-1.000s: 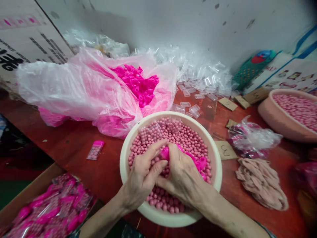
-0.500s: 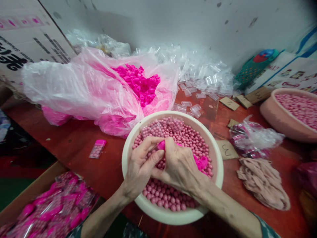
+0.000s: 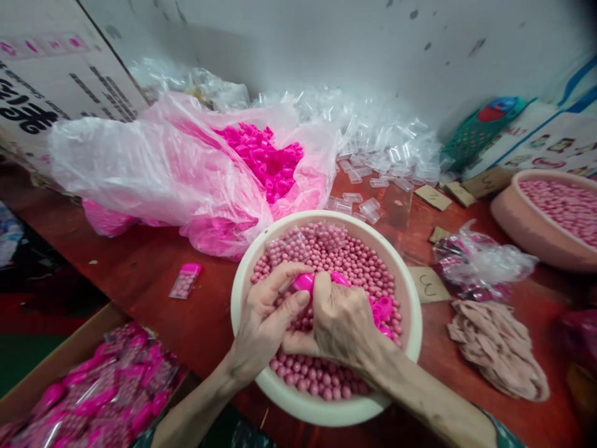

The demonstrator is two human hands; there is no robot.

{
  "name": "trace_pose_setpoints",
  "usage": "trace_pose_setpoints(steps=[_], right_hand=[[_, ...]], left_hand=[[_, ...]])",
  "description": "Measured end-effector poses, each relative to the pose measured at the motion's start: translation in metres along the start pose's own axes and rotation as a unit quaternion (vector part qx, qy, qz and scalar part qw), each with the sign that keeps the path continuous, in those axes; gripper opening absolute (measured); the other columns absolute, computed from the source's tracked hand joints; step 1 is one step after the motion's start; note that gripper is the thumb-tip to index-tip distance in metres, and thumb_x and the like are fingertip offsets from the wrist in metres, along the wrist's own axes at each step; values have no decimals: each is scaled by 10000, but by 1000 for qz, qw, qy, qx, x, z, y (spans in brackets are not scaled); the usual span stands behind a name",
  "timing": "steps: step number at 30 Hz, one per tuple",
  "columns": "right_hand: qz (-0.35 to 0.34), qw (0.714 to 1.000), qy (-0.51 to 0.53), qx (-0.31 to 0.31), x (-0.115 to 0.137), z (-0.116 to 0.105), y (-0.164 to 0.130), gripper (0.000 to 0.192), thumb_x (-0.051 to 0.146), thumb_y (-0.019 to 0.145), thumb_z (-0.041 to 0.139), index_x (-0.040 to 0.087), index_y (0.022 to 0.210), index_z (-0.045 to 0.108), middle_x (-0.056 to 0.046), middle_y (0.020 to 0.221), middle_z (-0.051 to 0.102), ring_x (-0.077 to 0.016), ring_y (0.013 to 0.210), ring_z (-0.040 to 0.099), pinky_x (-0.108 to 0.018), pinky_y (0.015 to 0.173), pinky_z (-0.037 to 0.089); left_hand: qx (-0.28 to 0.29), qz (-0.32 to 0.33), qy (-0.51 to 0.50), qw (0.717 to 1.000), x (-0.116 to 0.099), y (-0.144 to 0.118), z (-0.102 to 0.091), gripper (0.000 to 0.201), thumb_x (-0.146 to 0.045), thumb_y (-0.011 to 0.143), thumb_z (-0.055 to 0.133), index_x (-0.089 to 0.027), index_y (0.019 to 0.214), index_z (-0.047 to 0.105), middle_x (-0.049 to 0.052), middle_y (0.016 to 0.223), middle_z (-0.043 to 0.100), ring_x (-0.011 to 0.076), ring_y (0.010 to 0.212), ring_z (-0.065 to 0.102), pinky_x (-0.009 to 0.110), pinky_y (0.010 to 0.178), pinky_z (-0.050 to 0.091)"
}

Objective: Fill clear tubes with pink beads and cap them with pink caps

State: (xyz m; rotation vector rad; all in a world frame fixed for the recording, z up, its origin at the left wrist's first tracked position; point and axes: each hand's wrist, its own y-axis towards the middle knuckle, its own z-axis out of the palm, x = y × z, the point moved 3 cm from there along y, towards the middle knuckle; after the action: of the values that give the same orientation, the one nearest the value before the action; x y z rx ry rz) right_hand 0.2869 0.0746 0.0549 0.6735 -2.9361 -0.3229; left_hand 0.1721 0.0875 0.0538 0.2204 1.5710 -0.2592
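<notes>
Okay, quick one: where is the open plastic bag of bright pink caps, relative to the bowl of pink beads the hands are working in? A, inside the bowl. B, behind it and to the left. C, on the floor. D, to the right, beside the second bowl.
B: the bag of bright pink caps lies on the red table behind and left of the bowl where both hands work.

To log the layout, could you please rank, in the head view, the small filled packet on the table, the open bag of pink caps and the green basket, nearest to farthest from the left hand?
From the left hand:
1. Small filled packet, on the table to its left.
2. Bag of pink caps, behind the bowl.
3. Green basket, far right by the wall.
</notes>
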Motion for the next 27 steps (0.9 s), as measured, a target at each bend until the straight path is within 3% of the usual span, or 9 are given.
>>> trace_pose_setpoints(steps=[3, 6, 8, 11, 14, 16, 19, 24, 27], right_hand=[[0, 1000, 23, -10, 3, -3, 2, 500, 604, 874, 310, 157, 748, 494, -47, 554, 521, -162, 384, 436, -295, 384, 227], [-32, 992, 124, -2, -2, -14, 4, 442, 569, 871, 406, 141, 911, 510, -76, 728, 605, -193, 563, 560, -294, 486, 369], [-21, 984, 176, 1, -17, -21, 8, 372, 511, 867, 482, 162, 994, 490, -62, 823, 614, -194, 671, 585, -287, 568, 414], [89, 986, 134, -38, -55, -25, 19, 233, 340, 895, 507, 154, 1033, 488, -73, 872, 592, -187, 681, 563, -292, 603, 415], [96, 992, 84, -23, -81, -15, 32, 141, 167, 897, 461, 150, 1022, 525, -93, 922, 566, -190, 750, 546, -286, 639, 398], [69, 995, 78, -3, -87, -6, 38, 154, 118, 886, 443, 155, 984, 554, -78, 897, 551, -179, 746, 526, -273, 638, 377], [64, 995, 82, 3, -86, 1, 40, 160, 118, 887, 441, 162, 890, 595, -59, 854, 541, -163, 706, 502, -265, 626, 352], [79, 989, 123, -18, -89, 1, 34, 173, 213, 895, 505, 170, 800, 643, -41, 812, 556, -154, 726, 530, -255, 652, 371], [90, 969, 220, -65, -96, -2, 25, 139, 238, 856, 583, 172, 771, 671, -24, 762, 569, -146, 710, 542, -250, 654, 392]], left_hand=[[-39, -5, -3, 999, -4, -5, 1, 218, -227, 837, 592, -201, 1051, 618, 11, 1000, 664, 153, 933, 610, 229, 861, 452], [-139, -19, -25, 990, -9, -13, -10, 281, -239, 791, 640, -195, 1068, 617, 7, 870, 691, 128, 743, 633, 201, 686, 495], [-259, 15, -17, 966, -9, -20, -32, 338, -248, 771, 659, -215, 1103, 602, -14, 787, 686, 94, 585, 600, 170, 534, 468], [-416, 79, 70, 903, 8, -26, -78, 413, -272, 750, 676, -204, 1147, 583, 5, 789, 675, 102, 577, 600, 179, 504, 455], [-387, 58, 286, 875, 45, -19, -116, 434, -322, 811, 582, -161, 1211, 535, 72, 920, 666, 154, 687, 619, 278, 623, 510], [-367, 63, 350, 860, 68, -13, -131, 334, -302, 790, 596, -162, 1092, 619, 89, 956, 652, 214, 811, 610, 380, 781, 493], [-349, 72, 408, 840, 86, -5, -140, 240, -258, 789, 597, -168, 1000, 667, 134, 1086, 611, 315, 1094, 508, 510, 1016, 294], [-383, 109, 531, 748, 68, -2, -137, 322, -262, 833, 556, -98, 1103, 618, 197, 1184, 540, 367, 1211, 389, 532, 1022, 269], [-370, 141, 505, 767, 38, -4, -120, 313, -244, 857, 536, -143, 1148, 590, 118, 1130, 581, 305, 1138, 486, 476, 1035, 305]])
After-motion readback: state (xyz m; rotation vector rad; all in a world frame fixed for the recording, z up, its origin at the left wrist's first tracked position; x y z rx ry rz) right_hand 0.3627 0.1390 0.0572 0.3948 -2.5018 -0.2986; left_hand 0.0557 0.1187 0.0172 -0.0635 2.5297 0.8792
